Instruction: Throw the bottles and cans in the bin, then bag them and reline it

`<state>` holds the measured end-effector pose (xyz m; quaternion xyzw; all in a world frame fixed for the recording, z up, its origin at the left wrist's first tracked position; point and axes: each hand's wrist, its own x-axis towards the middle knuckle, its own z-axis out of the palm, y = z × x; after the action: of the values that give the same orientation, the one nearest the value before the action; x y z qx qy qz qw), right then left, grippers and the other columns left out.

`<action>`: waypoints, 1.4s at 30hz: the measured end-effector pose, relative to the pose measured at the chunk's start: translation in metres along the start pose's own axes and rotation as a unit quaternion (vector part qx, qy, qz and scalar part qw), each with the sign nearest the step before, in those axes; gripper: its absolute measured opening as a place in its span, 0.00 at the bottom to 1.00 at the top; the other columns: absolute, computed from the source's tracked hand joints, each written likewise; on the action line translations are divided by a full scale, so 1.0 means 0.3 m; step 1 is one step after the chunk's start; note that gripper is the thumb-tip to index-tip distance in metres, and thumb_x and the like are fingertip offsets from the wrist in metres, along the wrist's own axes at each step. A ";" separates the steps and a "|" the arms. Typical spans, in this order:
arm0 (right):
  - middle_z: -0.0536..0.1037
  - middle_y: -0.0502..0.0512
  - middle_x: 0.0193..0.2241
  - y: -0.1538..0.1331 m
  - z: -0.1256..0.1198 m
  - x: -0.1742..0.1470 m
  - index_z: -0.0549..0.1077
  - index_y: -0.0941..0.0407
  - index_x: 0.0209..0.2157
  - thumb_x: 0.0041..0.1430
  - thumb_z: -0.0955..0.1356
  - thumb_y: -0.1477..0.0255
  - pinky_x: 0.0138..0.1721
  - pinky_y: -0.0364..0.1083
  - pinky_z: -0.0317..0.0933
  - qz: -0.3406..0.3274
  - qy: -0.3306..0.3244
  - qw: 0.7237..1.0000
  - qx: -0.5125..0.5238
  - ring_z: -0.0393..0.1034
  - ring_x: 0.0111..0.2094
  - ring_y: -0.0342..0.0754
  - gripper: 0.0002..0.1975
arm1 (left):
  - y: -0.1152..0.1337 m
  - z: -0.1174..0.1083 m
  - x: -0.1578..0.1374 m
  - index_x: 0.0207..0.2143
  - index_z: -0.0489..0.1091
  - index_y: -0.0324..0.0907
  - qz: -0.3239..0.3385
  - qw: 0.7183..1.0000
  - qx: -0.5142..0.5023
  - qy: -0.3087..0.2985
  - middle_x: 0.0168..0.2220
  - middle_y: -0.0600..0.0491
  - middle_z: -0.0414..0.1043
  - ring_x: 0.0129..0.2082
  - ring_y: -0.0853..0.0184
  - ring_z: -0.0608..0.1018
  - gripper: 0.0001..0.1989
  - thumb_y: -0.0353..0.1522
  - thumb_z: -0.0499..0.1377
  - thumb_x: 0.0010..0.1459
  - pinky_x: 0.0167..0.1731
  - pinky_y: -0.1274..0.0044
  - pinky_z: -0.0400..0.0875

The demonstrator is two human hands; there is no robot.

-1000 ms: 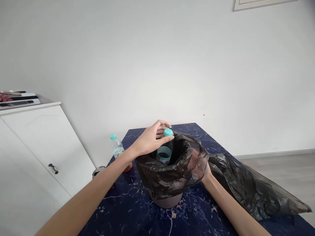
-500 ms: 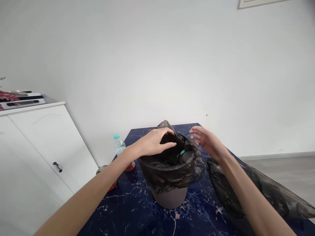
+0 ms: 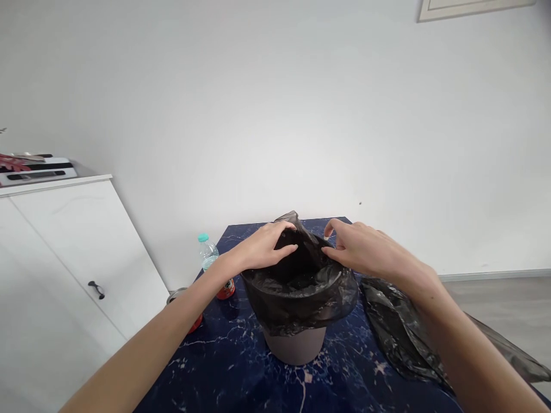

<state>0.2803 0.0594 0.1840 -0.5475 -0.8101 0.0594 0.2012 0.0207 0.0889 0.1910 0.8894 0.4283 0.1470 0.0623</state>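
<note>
A grey bin stands upright on the table, lined with a black garbage bag folded over its rim. The bag's far edge rises in a loose peak. At the bin's left rear rim is my left hand, its thumb and fingers apart over the bag's mouth. My right hand is at the right rear rim, index finger and thumb curled around the bag's edge. Its other fingers are hidden behind the hand. Dark shadow hides most of the inside of the bag.
On the dark blue marbled table, a clear bottle with a turquoise cap and a red can stand left of the bin. Another black bag lies at right, partly under my forearm. A white cabinet stands left.
My right hand has moved left and onto the bag's edge, its fingers curling in. The left hand has shifted slightly left. A turquoise piece seen inside the bag is no longer visible.
</note>
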 end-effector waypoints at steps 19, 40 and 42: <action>0.73 0.48 0.23 0.270 0.094 -0.166 0.74 0.50 0.52 0.62 0.69 0.45 0.27 0.50 0.62 0.108 0.194 0.943 0.249 0.72 0.23 0.53 0.27 | -0.021 -0.013 -0.019 0.70 0.60 0.47 -0.075 0.996 0.033 -0.039 0.69 0.42 0.68 0.65 0.46 0.74 0.32 0.50 0.53 0.70 0.56 0.60 0.71; 0.55 0.55 0.77 0.018 0.069 0.046 0.50 0.49 0.78 0.63 0.64 0.36 0.75 0.66 0.50 -0.098 -0.101 0.972 0.189 0.52 0.75 0.68 0.52 | -0.053 0.012 -0.063 0.60 0.68 0.47 -0.122 0.964 -0.196 0.134 0.67 0.45 0.72 0.66 0.55 0.75 0.26 0.51 0.59 0.68 0.65 0.64 0.70; 0.51 0.53 0.78 0.032 0.065 0.044 0.46 0.49 0.79 0.62 0.61 0.33 0.76 0.66 0.47 -0.078 -0.118 0.969 0.203 0.48 0.76 0.67 0.55 | -0.058 -0.001 -0.108 0.59 0.69 0.47 -0.129 0.956 -0.180 0.192 0.66 0.46 0.72 0.67 0.55 0.74 0.24 0.51 0.57 0.71 0.64 0.63 0.71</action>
<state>0.2769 0.0775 0.1666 -0.4191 -0.8396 0.2707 0.2147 -0.0115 0.0744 0.1805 0.7558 0.5099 0.3799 0.1564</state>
